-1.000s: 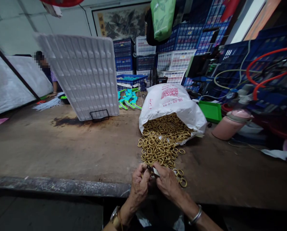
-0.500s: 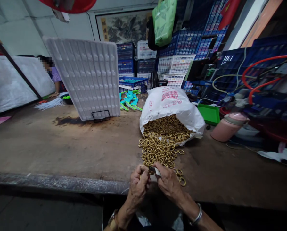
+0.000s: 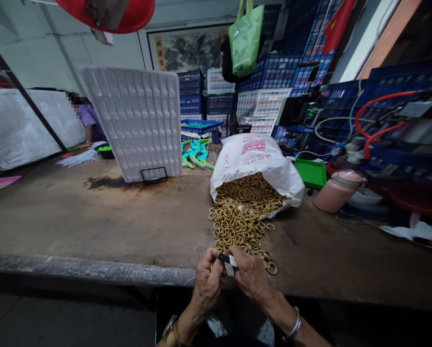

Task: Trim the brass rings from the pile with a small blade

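Rings [image 3: 236,224] spill from a white sack [image 3: 254,152] toward two busy hands

The gold-coloured rings lie in a loose heap on the tabletop [image 3: 140,217], running from the sack's open mouth to the near edge, where the hands meet. A few rest just right of the heap.

The right hand [image 3: 250,272] grasps a small dark-and-white tool [image 3: 228,260], its dark end reaching the left fingertips. The left hand [image 3: 207,278] is clenched; a bit of gold shows at its fingers, but the rest of its hold is hidden.

Left of the sack, a ribbed white panel [image 3: 138,120] leans upright by a black wire stand [image 3: 154,175], with turquoise-and-green pieces [image 3: 197,153] between panel and sack. To the right are a green tray [image 3: 310,173] and a pink bottle [image 3: 335,193]. Stacked crates [image 3: 261,102] fill the far side; a person [image 3: 93,120] is at far left.
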Tool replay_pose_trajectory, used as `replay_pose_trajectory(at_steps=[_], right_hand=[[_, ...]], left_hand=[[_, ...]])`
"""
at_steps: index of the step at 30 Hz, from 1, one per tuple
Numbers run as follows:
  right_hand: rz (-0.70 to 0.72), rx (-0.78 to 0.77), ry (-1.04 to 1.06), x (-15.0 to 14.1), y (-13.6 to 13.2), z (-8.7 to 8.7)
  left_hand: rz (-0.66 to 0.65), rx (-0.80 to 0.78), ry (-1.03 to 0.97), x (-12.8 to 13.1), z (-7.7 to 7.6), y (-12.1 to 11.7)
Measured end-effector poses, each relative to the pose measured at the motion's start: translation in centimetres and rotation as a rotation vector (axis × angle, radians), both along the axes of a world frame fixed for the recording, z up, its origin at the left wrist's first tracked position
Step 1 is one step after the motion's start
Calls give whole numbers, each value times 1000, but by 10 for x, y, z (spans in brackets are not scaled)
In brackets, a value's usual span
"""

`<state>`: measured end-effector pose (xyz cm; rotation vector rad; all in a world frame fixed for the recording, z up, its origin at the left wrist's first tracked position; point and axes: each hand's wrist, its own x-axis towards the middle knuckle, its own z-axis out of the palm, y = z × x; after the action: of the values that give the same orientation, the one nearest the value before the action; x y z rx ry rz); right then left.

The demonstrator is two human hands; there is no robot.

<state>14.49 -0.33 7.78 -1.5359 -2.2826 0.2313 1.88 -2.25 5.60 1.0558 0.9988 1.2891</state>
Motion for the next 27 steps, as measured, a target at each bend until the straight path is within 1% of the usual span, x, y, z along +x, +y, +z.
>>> replay_pose_trajectory(at_steps=[2,4,6,8,10,11,13,14,16,19,21,24,26,27], right_hand=[[-49,-26,-51,5,2,-5],[-128,-49,-105,13,6,-12],[-173,-34,-101,25,8,-17],[-186,-2,-34,39,10,-21],[-192,57,65,53,13,-24],[-220,95,120,61,15,-26],[-315,147,215,78,19,-33],[-386,166,243,87,21,-38],[-501,170,258,105,22,-49],[-602,127,191,123,20,-64],[-610,90,108,128,17,-70],[-536,60,-1,126,13,-71],[-498,53,-43,124,13,-70],[-490,51,-56,123,12,-69]], left_hand=[[-13,-18,-25,-1,4,-5],[-55,-42,-36,-3,9,-14],[-133,-115,-43,-7,13,-27],[-221,-231,-74,-13,10,-40],[-279,-346,-129,-19,-2,-53],[-280,-397,-152,-23,-11,-59],[-262,-526,-187,-28,-31,-66],[-241,-588,-199,-30,-41,-68],[-186,-686,-207,-32,-58,-68],[-145,-778,-211,-27,-73,-60],[-151,-812,-197,-20,-81,-52],[-139,-852,-137,-3,-94,-40],[-119,-841,-81,8,-104,-32],[-112,-806,-54,12,-108,-29]])
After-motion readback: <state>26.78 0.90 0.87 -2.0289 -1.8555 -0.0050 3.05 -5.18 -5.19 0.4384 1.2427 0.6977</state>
